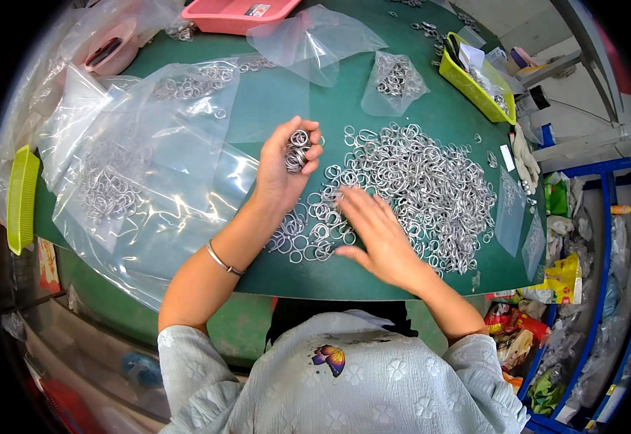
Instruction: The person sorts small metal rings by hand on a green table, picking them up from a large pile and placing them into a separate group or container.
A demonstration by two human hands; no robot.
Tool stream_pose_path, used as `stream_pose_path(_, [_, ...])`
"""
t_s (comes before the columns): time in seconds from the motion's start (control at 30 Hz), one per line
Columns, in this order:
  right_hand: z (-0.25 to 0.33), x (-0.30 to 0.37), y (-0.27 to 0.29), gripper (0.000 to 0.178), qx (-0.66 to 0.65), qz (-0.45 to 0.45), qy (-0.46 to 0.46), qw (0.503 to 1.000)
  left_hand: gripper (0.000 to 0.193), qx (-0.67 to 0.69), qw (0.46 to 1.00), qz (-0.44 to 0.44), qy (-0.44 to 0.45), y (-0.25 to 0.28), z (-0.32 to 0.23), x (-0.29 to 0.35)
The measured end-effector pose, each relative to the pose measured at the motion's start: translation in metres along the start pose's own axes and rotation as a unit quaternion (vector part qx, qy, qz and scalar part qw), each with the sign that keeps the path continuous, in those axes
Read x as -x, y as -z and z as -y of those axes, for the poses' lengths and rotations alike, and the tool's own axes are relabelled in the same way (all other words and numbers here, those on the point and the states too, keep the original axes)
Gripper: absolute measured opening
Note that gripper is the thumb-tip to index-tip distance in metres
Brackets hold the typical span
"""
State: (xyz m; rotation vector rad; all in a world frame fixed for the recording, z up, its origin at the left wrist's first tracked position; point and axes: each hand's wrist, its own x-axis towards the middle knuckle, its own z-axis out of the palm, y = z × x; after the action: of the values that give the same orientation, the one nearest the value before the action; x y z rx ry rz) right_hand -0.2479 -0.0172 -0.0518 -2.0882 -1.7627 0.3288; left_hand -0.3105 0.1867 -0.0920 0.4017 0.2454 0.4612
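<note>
A large heap of silvery metal rings [431, 184] is spread over the green tabletop [272, 282]. My left hand [284, 163] is raised just left of the heap, its fingers curled around a clump of metal rings [298, 148]. Over the heap's near left part lies my right hand [379, 235], palm down with fingers stretched out and thumb apart, fingertips at the rings. Whether anything is under its palm is hidden. A looser group of rings [297, 242] lies between my two forearms.
Clear plastic bags [178, 181], some with rings inside, cover the table's left side. Another bag of rings [396, 78] lies beyond the heap. A pink basket [239, 16] stands at the back, a yellow-green basket [478, 87] at the back right. Blue shelving [612, 217] stands right of the table.
</note>
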Motion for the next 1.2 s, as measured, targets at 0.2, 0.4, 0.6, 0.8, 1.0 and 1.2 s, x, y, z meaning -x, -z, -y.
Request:
stream_pose_path(0.2, [0.01, 0.017, 0.009, 0.029, -0.043, 0.051, 0.085, 0.994, 0.026, 0.013, 1.0, 0.018, 0.002, 0.003, -0.002, -0.001])
stream_pose_path(0.4, [-0.018, -0.003, 0.025, 0.014, -0.156, -0.129, -0.063, 0.977, 0.024, 0.004, 1.0, 0.0, -0.001, -0.002, -0.001, 0.001])
stream_pose_path(0.6, [-0.008, -0.012, 0.005, 0.056, -0.087, 0.025, 0.072, 0.993, 0.023, 0.003, 1.0, -0.002, 0.003, -0.002, -0.001, 0.001])
stream_pose_path(0.8, [-0.028, -0.005, 0.003, 0.023, -0.208, -0.124, -0.046, 0.969, 0.025, -0.007, 1.0, 0.01, 0.005, -0.002, -0.001, 0.001])
stream_pose_path(1.0, [-0.043, 0.002, 0.022, 0.019, -0.545, -0.15, -0.207, 0.799, 0.024, -0.012, 1.0, 0.004, 0.006, -0.003, -0.001, 0.001])
stream_pose_path(1.2, [-0.05, 0.007, 0.024, 0.02, -0.586, -0.12, -0.208, 0.774, 0.023, -0.015, 1.0, -0.004, 0.01, -0.006, -0.001, 0.002])
